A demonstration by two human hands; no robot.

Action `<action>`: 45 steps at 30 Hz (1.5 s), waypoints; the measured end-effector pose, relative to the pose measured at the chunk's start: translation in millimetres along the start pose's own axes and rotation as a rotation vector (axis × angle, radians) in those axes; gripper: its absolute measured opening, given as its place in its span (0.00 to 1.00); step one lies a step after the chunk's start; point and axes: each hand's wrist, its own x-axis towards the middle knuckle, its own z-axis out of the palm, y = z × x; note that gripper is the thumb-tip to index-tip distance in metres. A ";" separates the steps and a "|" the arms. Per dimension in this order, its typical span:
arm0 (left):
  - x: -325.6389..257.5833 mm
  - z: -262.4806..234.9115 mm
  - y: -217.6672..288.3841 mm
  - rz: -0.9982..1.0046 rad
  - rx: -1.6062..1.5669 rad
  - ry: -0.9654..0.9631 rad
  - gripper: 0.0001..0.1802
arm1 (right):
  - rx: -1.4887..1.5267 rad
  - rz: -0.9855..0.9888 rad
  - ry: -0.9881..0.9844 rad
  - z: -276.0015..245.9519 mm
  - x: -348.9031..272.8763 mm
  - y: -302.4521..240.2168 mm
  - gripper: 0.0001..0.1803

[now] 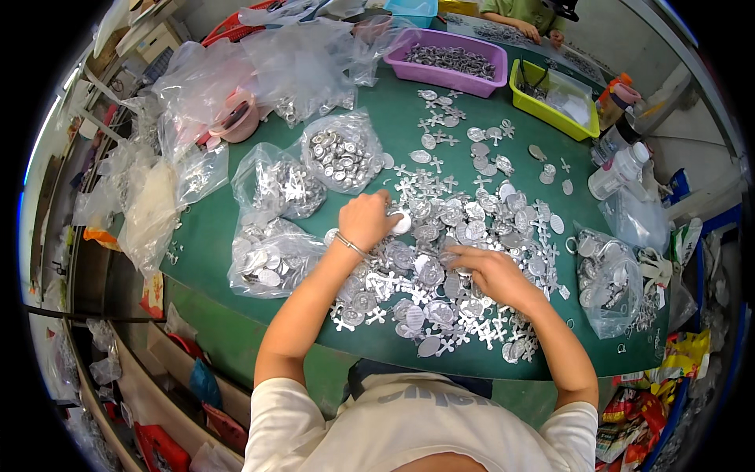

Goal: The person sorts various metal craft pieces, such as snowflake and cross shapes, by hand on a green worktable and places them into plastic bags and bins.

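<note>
Nearest, below the tabletop's near edge: pale shirt. Next, green tabletop. From its middle to the near edge: heap of silvery medals and crosses, best thinned outward before picking, to avoid dragging overlapped neighbours along. Toward the far edge: purple tray of small metal pieces. Toward the left edge: filled clear bags. Right hand: loosely open, fingers on the heap; light pressure advisable for spreading. Left hand: curled over the heap's left side; grip impossible to tell. At its thumb: pale disc, better lifted by the rim.
</note>
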 end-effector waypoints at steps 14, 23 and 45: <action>-3.2 29.5 34.8 0.286 0.042 0.018 0.17 | -0.259 0.267 0.206 9.2 5.7 27.9 0.24; 2.8 26.7 24.3 0.169 0.015 0.130 0.16 | 0.044 0.215 0.162 13.8 -17.8 -19.9 0.20; 36.9 51.0 47.7 0.384 -0.062 0.120 0.11 | -0.128 0.146 0.038 23.0 -15.3 -30.9 0.30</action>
